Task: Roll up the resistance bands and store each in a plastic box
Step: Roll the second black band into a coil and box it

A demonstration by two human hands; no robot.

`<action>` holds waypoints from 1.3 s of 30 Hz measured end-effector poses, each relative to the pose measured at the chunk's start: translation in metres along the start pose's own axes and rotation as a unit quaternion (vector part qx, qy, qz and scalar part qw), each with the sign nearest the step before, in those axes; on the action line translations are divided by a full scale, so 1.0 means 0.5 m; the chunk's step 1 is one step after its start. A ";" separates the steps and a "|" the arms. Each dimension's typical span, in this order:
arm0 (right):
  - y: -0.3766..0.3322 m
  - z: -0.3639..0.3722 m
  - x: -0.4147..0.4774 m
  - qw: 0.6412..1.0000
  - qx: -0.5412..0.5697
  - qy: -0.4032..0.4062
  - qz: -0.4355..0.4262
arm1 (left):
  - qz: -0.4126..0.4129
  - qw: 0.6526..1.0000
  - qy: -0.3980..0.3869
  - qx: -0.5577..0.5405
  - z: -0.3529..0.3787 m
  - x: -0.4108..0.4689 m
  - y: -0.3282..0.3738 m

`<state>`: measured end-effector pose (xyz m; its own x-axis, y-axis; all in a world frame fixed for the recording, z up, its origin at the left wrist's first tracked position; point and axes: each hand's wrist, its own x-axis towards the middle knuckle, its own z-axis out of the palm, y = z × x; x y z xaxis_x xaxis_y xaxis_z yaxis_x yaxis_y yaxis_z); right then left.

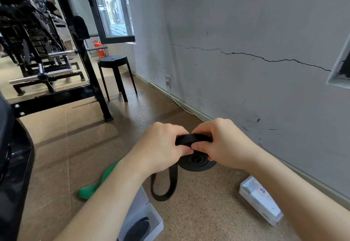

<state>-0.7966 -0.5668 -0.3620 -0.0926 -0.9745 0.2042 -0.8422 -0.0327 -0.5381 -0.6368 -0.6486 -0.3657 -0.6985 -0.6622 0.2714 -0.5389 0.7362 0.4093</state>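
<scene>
Fingers (201, 146) of both hands curl round one black resistance band (197, 162), held above the floor (198, 212) near the wall (246, 22). The left hand (162, 146) and right hand (225, 144) pinch its coiled part between them, and its loose tail hangs in a loop below. Three bands show in all: this one, a green band (91, 189) lying on the floor under the left forearm, and a second black band (139, 229) rolled inside an open plastic box (158, 220) at the bottom edge. Two boxes are visible; the other, a labelled box (259, 201), sits by the wall on the right, seemingly lidded, its contents unclear.
</scene>
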 end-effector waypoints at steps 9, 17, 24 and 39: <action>0.008 -0.009 -0.003 0.999 0.042 0.002 0.015 | -0.010 1.000 -0.012 -0.017 0.003 0.000 -0.008; 0.013 0.001 -0.001 0.997 0.072 -0.019 0.005 | 0.005 0.999 -0.020 0.031 0.002 0.001 -0.006; 0.007 0.005 -0.001 1.000 0.017 0.014 0.006 | 0.015 1.000 0.006 0.021 0.006 0.003 0.000; 0.007 0.004 0.001 0.987 0.151 -0.029 0.047 | 0.000 1.000 0.014 0.028 -0.001 0.002 -0.013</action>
<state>-0.7986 -0.5678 -0.3654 -0.1245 -0.9871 0.1003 -0.6340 0.0014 -0.7733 -0.6337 -0.6539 -0.3678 -0.6852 -0.6652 0.2968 -0.5645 0.7425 0.3607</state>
